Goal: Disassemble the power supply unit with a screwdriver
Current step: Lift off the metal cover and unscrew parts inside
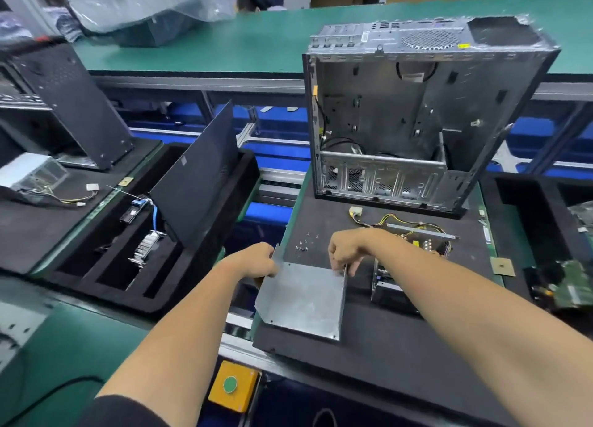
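A bare grey metal cover [305,298] of the power supply unit lies tilted over the front left of the black foam mat [385,346]. My left hand [256,261] grips its raised left wall. My right hand [345,250] pinches its upright right wall near the far corner. Right of the cover sits the rest of the power supply [394,282], its circuit board and yellow and black cables [385,221] exposed. Several small screws [303,243] lie on the mat just beyond the cover. No screwdriver is in view.
An empty open computer case [417,115] stands at the back of the mat. A black foam tray [150,234] with parts and a leaning side panel [199,176] is at left. A yellow box with a green button [232,385] sits at the bench front. Circuit boards [571,285] lie at far right.
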The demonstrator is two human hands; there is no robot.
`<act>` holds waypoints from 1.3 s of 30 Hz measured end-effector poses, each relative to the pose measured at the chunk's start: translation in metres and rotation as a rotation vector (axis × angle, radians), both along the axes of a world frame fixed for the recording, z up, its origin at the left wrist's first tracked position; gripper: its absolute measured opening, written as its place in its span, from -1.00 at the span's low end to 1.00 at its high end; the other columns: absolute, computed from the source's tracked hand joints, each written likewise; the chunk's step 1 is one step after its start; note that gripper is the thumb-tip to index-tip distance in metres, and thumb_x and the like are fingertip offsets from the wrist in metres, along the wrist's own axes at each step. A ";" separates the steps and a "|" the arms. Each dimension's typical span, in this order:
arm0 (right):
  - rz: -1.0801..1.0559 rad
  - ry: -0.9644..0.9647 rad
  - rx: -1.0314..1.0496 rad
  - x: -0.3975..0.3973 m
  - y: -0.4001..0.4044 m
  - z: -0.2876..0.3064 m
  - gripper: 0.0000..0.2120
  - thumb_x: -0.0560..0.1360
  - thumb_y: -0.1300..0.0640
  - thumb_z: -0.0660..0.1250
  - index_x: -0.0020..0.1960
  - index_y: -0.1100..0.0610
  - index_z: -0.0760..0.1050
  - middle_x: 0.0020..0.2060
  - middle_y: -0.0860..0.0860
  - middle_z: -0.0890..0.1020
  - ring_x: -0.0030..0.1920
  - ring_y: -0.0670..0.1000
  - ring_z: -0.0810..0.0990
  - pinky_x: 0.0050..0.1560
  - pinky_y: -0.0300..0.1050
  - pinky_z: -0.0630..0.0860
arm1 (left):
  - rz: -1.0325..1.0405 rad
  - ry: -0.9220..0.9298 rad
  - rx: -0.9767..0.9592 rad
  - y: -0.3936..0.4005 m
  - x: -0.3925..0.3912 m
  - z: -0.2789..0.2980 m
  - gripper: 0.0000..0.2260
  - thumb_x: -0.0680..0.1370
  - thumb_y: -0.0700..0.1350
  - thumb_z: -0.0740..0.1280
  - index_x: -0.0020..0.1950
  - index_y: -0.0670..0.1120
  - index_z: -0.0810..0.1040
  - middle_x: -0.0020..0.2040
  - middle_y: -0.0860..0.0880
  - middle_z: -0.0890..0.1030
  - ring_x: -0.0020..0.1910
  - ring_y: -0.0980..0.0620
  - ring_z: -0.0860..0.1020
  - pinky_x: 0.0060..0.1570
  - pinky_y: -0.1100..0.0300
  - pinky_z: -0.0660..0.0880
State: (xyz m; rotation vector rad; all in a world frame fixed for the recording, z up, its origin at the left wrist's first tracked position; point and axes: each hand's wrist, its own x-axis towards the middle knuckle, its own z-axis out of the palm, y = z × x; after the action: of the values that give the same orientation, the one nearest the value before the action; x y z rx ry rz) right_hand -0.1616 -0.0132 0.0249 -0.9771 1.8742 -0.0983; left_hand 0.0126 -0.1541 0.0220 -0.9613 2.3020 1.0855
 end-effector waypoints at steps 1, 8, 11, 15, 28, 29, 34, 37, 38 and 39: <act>0.019 0.011 -0.009 0.003 -0.002 -0.002 -0.89 0.49 0.45 0.29 -0.07 0.30 0.56 -0.07 0.28 0.60 -0.12 0.18 0.62 -0.07 -0.06 0.64 | 0.012 0.007 0.000 -0.001 0.003 -0.003 -0.85 0.41 -0.29 0.28 -0.26 -0.09 0.36 -0.31 -0.01 0.44 -0.44 0.07 0.42 -0.61 0.38 0.35; 0.134 0.130 -0.011 0.004 -0.012 -0.016 -0.91 0.48 0.36 0.25 -0.10 0.23 0.51 0.05 0.27 0.66 -0.11 0.24 0.70 0.00 0.01 0.61 | 0.006 0.033 -0.069 -0.009 0.004 -0.015 -0.80 0.40 -0.23 0.32 -0.29 -0.07 0.30 -0.31 0.02 0.36 -0.40 0.08 0.34 -0.56 0.33 0.29; 0.158 0.166 -0.014 0.003 -0.011 -0.020 -0.91 0.46 0.34 0.26 -0.12 0.21 0.51 -0.03 0.24 0.69 -0.14 0.20 0.72 0.00 -0.03 0.61 | 0.036 0.060 -0.044 -0.009 0.003 -0.018 -0.82 0.42 -0.24 0.31 -0.29 -0.06 0.32 -0.30 0.02 0.39 -0.40 0.10 0.37 -0.64 0.42 0.28; 0.199 0.229 -0.018 0.001 -0.012 -0.022 -0.90 0.42 0.32 0.25 -0.21 0.17 0.48 -0.26 0.20 0.67 -0.21 0.16 0.73 -0.08 -0.11 0.61 | 0.058 0.081 -0.040 -0.009 -0.001 -0.020 -0.78 0.41 -0.25 0.30 -0.30 -0.07 0.27 -0.31 0.01 0.36 -0.42 0.08 0.34 -0.64 0.40 0.26; 0.173 0.208 -0.037 -0.007 -0.005 -0.015 -0.90 0.44 0.27 0.23 -0.21 0.16 0.50 -0.26 0.14 0.62 -0.35 0.16 0.66 -0.18 -0.10 0.61 | -0.022 -0.052 -0.133 -0.014 -0.019 -0.013 -0.82 0.47 -0.10 0.33 -0.26 -0.08 0.36 -0.27 0.01 0.40 -0.33 0.05 0.38 -0.36 0.22 0.36; 0.162 0.199 -0.045 -0.008 -0.004 -0.011 -0.90 0.45 0.26 0.23 -0.20 0.17 0.50 -0.22 0.16 0.62 -0.34 0.17 0.66 -0.19 -0.08 0.62 | -0.035 -0.058 -0.170 -0.015 -0.024 -0.007 -0.78 0.47 -0.03 0.33 -0.27 -0.10 0.37 -0.28 0.01 0.42 -0.34 0.03 0.39 -0.34 0.21 0.36; 0.046 0.219 -0.198 -0.024 0.005 0.026 -0.81 0.47 0.23 0.20 -0.10 0.27 0.58 -0.19 0.21 0.70 -0.38 0.08 0.60 -0.34 -0.21 0.56 | 0.017 0.186 -0.432 -0.005 -0.066 0.029 -0.82 0.50 -0.06 0.27 -0.23 -0.14 0.44 -0.27 -0.01 0.50 -0.26 -0.03 0.42 -0.21 0.14 0.39; -0.050 0.241 -0.323 -0.042 0.022 0.049 -0.85 0.50 0.23 0.24 -0.15 0.22 0.57 -0.21 0.12 0.68 -0.32 0.03 0.60 -0.35 -0.23 0.49 | -0.051 0.341 -0.380 0.019 -0.105 0.045 -0.89 0.50 -0.13 0.27 -0.15 -0.12 0.56 -0.22 0.05 0.59 -0.18 0.03 0.53 -0.24 0.19 0.45; -0.083 0.268 -0.368 -0.050 0.030 0.056 -0.86 0.50 0.22 0.25 -0.18 0.18 0.55 -0.20 0.11 0.68 -0.29 0.03 0.58 -0.28 -0.18 0.50 | -0.091 0.369 -0.345 0.031 -0.117 0.048 -0.90 0.50 -0.13 0.27 -0.18 -0.08 0.55 -0.25 0.08 0.58 -0.22 0.05 0.52 -0.30 0.22 0.41; -0.115 0.306 -0.406 -0.058 0.038 0.062 -0.86 0.50 0.22 0.27 -0.22 0.16 0.54 -0.19 0.11 0.67 -0.26 0.03 0.57 -0.21 -0.13 0.50 | -0.130 0.389 -0.318 0.042 -0.129 0.049 -0.89 0.51 -0.13 0.27 -0.21 -0.05 0.53 -0.26 0.09 0.57 -0.24 0.06 0.51 -0.33 0.23 0.37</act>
State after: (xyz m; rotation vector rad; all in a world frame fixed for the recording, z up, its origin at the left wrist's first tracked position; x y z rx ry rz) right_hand -0.2195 0.0251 0.0871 -1.2083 2.2445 -0.4337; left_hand -0.1163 -0.1116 0.0712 -0.7426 2.8769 0.9341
